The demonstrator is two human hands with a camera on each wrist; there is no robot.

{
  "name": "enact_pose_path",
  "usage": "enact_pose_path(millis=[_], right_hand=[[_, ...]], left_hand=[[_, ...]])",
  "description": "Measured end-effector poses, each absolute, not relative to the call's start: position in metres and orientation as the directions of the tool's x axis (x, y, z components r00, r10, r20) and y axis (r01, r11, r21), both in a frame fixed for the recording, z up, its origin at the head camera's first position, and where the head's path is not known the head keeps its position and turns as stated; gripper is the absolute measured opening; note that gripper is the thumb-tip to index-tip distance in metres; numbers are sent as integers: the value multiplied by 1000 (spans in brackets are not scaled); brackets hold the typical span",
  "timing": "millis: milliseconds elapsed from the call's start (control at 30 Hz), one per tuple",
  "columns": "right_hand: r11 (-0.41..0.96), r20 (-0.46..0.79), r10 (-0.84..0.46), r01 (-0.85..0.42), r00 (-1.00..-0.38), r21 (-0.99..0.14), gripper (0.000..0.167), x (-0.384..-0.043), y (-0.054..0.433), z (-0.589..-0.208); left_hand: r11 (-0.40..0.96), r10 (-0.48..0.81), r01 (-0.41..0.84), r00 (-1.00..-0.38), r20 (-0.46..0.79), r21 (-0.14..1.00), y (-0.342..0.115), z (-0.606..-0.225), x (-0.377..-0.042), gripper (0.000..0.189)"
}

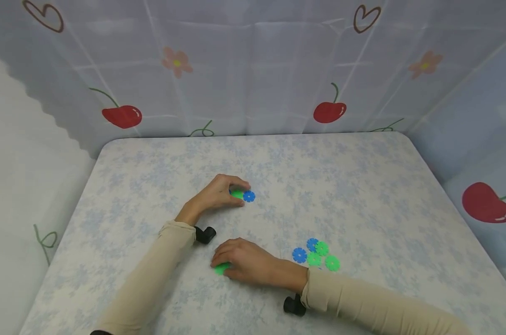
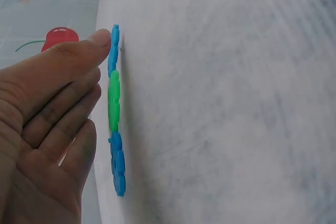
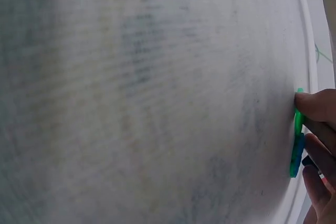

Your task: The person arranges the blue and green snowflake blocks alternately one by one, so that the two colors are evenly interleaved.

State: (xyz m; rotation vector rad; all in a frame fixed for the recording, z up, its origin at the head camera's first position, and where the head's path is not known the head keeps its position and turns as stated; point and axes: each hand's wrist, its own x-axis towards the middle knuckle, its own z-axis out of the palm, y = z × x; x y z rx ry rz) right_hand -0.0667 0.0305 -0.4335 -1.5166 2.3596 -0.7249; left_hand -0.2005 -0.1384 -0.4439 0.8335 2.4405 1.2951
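Note:
My left hand (image 1: 217, 191) curves round a short row of plastic snowflake discs at the table's middle. A green disc (image 2: 114, 100) sits between two blue ones, and the row appears edge-on, close to the cloth in the left wrist view. The thumb (image 2: 94, 43) meets the blue disc (image 2: 113, 51) at one end, with the other fingers behind the row. Nearer the front, my right hand (image 1: 253, 263) holds a green disc (image 1: 221, 268) between thumb and fingers. A blue disc (image 3: 296, 156) adjoins it in the right wrist view; the palm hides part of the head view.
Several loose green and blue discs (image 1: 314, 258) lie in a cluster right of my right hand, near the sleeve (image 1: 362, 298). A pale floral cloth (image 1: 387, 204) covers the table. Curtains with cherry prints (image 1: 253, 70) hang behind the far edge. Black wrist mounts (image 1: 295, 305) hang at both cuffs.

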Motion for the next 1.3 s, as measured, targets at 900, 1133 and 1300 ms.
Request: enact_pose_path(millis=[900,1133,1300], right_hand=[[265,117,-948,-937,-296,-228,29,-56,32,-433],[297,135,-920,-877,-369,-377,27,-59,37,-431],[341,172,-859,-789,-483,-512,26,-63,43,-428]], left_hand=[[524,591,380,-807,-4,762,-129,-443,-203,36],[545,574,363,-819,-21,755,-127,-442,-203,36],[543,573,371,-819,-10,754,-128,-442,-204,35]])
